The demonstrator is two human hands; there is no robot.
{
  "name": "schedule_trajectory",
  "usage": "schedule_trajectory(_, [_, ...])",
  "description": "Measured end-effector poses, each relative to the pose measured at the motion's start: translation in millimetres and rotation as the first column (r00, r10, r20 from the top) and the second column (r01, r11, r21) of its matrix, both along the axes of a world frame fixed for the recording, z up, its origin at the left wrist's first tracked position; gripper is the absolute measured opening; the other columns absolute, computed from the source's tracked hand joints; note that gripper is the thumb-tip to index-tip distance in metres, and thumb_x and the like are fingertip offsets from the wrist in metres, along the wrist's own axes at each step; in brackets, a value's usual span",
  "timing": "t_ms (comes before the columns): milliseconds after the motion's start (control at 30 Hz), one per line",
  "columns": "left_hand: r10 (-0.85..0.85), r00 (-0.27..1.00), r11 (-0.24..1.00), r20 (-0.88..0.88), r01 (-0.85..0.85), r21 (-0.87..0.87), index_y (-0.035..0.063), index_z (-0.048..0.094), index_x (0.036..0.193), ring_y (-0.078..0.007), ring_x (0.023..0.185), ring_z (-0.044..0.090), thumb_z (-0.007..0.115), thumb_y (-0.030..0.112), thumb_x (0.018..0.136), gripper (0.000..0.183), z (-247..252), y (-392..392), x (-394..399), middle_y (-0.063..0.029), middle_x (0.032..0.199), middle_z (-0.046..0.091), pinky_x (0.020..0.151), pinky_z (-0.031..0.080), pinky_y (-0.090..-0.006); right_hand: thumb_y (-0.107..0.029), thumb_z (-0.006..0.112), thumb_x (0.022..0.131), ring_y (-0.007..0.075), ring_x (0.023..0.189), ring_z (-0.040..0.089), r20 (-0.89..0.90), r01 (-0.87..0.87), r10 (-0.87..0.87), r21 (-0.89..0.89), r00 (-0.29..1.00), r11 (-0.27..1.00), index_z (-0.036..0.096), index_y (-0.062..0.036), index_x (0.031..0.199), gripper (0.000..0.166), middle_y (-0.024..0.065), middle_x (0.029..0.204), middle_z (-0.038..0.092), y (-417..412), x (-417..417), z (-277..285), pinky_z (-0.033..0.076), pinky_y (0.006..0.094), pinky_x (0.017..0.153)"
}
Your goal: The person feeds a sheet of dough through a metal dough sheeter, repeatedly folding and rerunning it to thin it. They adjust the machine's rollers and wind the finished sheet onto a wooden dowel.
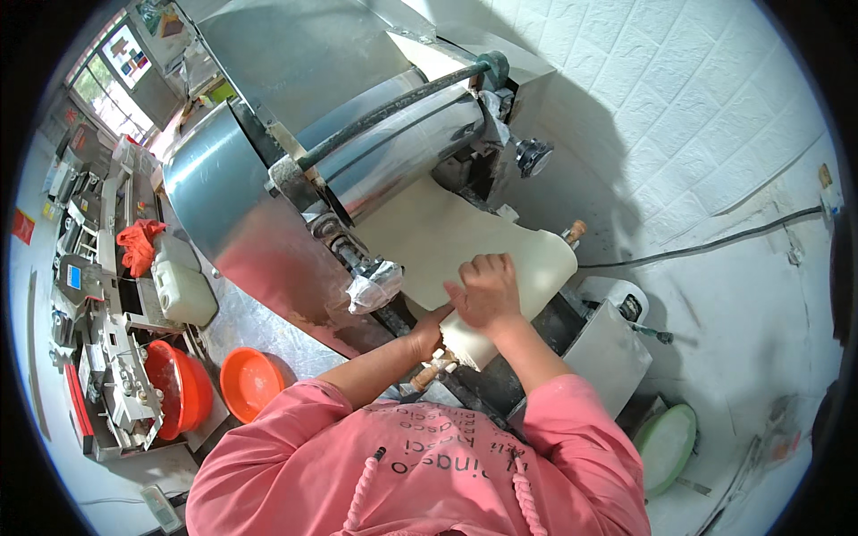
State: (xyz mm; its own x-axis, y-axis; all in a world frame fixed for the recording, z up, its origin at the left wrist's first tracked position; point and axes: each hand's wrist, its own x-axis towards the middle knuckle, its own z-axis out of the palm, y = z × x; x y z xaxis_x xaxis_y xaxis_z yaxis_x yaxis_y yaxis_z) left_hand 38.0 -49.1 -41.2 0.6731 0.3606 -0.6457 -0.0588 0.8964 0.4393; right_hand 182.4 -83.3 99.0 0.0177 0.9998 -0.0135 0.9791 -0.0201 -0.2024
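Observation:
A wide sheet of pale dough (436, 228) comes out below the steel rollers (409, 147) of a dough sheeting machine and winds into a roll (546, 275) on a wooden rod (423, 378). My right hand (488, 288) lies on top of the roll near its ragged left end, fingers curled and thumb pointing left. Lower and to the left, my left hand (429, 331) is at that end of the roll, partly hidden behind the dough and my right hand. What its fingers do there cannot be made out. The rod's other end shows past the far side of the roll.
A plastic-wrapped adjusting knob (375, 288) juts out near my left forearm; another knob (534, 157) is at the far side. Orange basins (251, 385), a white plastic jug (181, 291) and weighing scales stand left. At right are a metal box (606, 358), a green-rimmed round item (667, 449) and a cable (704, 246).

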Motion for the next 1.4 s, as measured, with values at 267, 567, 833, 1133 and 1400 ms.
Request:
schedule_trajectory(267, [0.613, 0.784, 0.786, 0.099, -0.618, 0.027, 0.0055, 0.053, 0.125, -0.0286, 0.111, 0.057, 0.058, 0.035, 0.093, 0.044, -6, 117, -1, -0.0108, 0.116, 0.061, 0.094, 0.047, -0.0457, -0.055, 0.052, 0.089, 0.028, 0.139, 0.032, -0.027, -0.012, 0.016, 0.148, 1.0, 0.989, 0.049, -0.0119, 0.137, 0.065, 0.0131, 0.144, 0.044, -12, 7, -29, 0.018, 0.0532, 0.113])
schedule_trajectory(567, [0.241, 0.964, 0.964, -0.113, -0.251, -0.091, 0.0066, 0.06, 0.116, -0.0241, 0.088, 0.067, 0.06, 0.037, 0.092, 0.039, 56, 3, 3, -0.0075, 0.105, 0.068, 0.077, 0.054, -0.0402, -0.042, 0.058, 0.088, 0.0289, 0.111, 0.05, -0.091, 0.089, -0.056, 0.425, 0.994, 0.901, 0.058, -0.0081, 0.114, 0.042, 0.0137, 0.118, 0.053, -93, 37, -16, 0.03, 0.0503, 0.1])
schedule_trajectory(833, [0.023, 0.997, 0.948, -0.077, 0.003, 0.32, 0.0072, 0.048, 0.132, -0.0205, 0.114, 0.056, 0.05, 0.04, 0.098, 0.047, 37, 1, -8, -0.0073, 0.123, 0.06, 0.099, 0.041, -0.0383, -0.041, 0.061, 0.084, 0.0331, 0.129, 0.041, -0.079, 0.027, 0.003, 0.376, 0.997, 0.926, 0.058, -0.0064, 0.116, 0.047, 0.015, 0.126, 0.053, -36, 16, -12, 0.026, 0.0543, 0.107])
schedule_trajectory(1133, [0.007, 0.997, 0.996, 0.072, -0.001, -0.087, 0.0069, 0.058, 0.123, -0.0259, 0.107, 0.061, 0.051, 0.041, 0.096, 0.044, -2, 1, -4, -0.0091, 0.116, 0.065, 0.096, 0.045, -0.0405, -0.043, 0.063, 0.082, 0.0302, 0.12, 0.047, -0.096, 0.072, -0.067, 0.046, 0.993, 0.996, 0.063, -0.0079, 0.112, 0.046, 0.0149, 0.119, 0.058, -20, 24, -6, 0.028, 0.0503, 0.103])
schedule_trajectory(1400, [0.527, 0.783, 0.838, 0.33, -0.544, -0.048, 0.0045, 0.053, 0.127, -0.0345, 0.111, 0.056, 0.056, 0.042, 0.09, 0.052, -45, 86, -18, -0.0142, 0.123, 0.059, 0.096, 0.044, -0.0478, -0.042, 0.059, 0.081, 0.0321, 0.13, 0.037, -0.094, -0.025, 0.07, 0.415, 0.993, 0.91, 0.057, -0.0102, 0.121, 0.051, 0.0109, 0.131, 0.047, -57, 33, -27, 0.021, 0.0529, 0.108])
